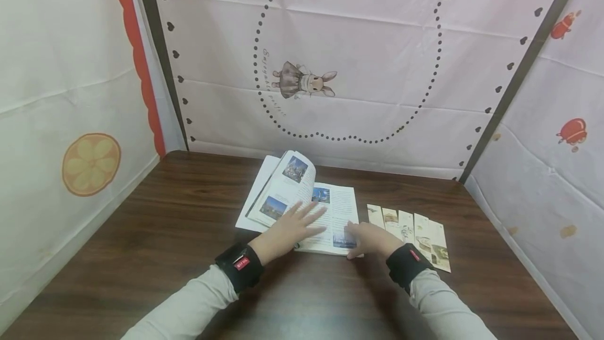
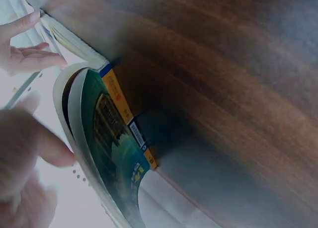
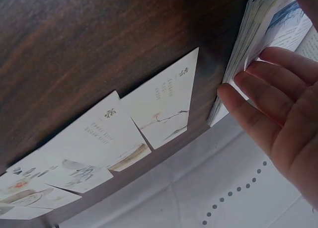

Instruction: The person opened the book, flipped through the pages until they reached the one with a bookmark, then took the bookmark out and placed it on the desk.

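Note:
An open book (image 1: 342, 211) with printed photos lies on the brown table, and its left-hand pages (image 1: 294, 185) curve up off the surface. My left hand (image 1: 290, 230) is over the middle of the book with its fingers spread; it is blurred in the left wrist view. That view also shows the book's green cover (image 2: 112, 133) and its orange-and-blue spine (image 2: 119, 96). At the right-hand edge of the book, my right hand (image 3: 283, 99) touches the page edges with its fingers extended. Its thumb is near the lower right corner.
To the right of the book, several pale illustrated cards (image 1: 408, 230) lie in an overlapping row on the table (image 1: 189, 214). Patterned cloth (image 1: 368, 67) hangs behind the table and along both sides.

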A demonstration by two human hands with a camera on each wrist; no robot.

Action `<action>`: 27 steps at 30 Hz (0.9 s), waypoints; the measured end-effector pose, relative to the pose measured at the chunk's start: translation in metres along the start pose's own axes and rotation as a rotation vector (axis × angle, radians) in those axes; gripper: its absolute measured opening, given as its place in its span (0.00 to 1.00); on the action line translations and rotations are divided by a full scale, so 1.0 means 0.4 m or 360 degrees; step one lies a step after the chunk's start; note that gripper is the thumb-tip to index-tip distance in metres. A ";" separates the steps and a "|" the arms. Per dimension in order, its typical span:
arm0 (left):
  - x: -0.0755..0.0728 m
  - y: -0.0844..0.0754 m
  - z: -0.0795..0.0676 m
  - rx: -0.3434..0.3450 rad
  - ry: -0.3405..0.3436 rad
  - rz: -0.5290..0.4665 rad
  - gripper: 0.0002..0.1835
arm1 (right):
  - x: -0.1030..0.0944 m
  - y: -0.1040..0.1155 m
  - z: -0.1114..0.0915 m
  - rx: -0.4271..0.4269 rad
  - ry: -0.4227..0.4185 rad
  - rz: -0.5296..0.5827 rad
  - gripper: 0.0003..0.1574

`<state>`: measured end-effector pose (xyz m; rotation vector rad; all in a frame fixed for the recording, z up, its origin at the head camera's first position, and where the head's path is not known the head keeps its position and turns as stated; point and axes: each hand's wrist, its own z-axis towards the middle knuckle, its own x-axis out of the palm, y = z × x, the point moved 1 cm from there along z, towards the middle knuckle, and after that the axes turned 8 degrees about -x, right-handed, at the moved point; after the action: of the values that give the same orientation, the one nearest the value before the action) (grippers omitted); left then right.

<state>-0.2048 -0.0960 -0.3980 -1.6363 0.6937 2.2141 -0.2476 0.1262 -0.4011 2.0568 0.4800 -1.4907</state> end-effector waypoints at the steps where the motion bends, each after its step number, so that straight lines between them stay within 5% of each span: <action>1: 0.001 -0.001 -0.003 0.0031 0.0091 -0.0030 0.34 | 0.000 -0.001 0.001 -0.0001 0.0001 0.0006 0.46; 6: 0.008 -0.002 -0.017 -0.0146 0.0287 -0.0119 0.24 | 0.004 -0.007 -0.001 -0.0005 0.0006 0.0029 0.45; 11: 0.014 0.007 -0.019 -0.0350 0.0189 -0.0330 0.16 | -0.005 -0.013 -0.011 -0.0040 0.0011 0.0084 0.45; 18: 0.014 0.011 -0.006 -0.0349 0.0090 -0.0411 0.07 | -0.047 0.000 -0.026 -0.0259 0.0043 0.0037 0.23; 22: 0.013 0.011 -0.005 -0.0377 0.0049 -0.0450 0.04 | -0.055 0.007 -0.024 -0.0302 -0.0047 -0.0024 0.09; 27: 0.016 0.015 -0.004 -0.0396 -0.0015 -0.0449 0.06 | -0.055 0.007 -0.016 -0.0306 -0.0256 -0.0186 0.05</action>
<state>-0.2087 -0.1020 -0.4034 -1.7131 0.1723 2.1645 -0.2485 0.1287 -0.3781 1.7713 0.6614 -1.5960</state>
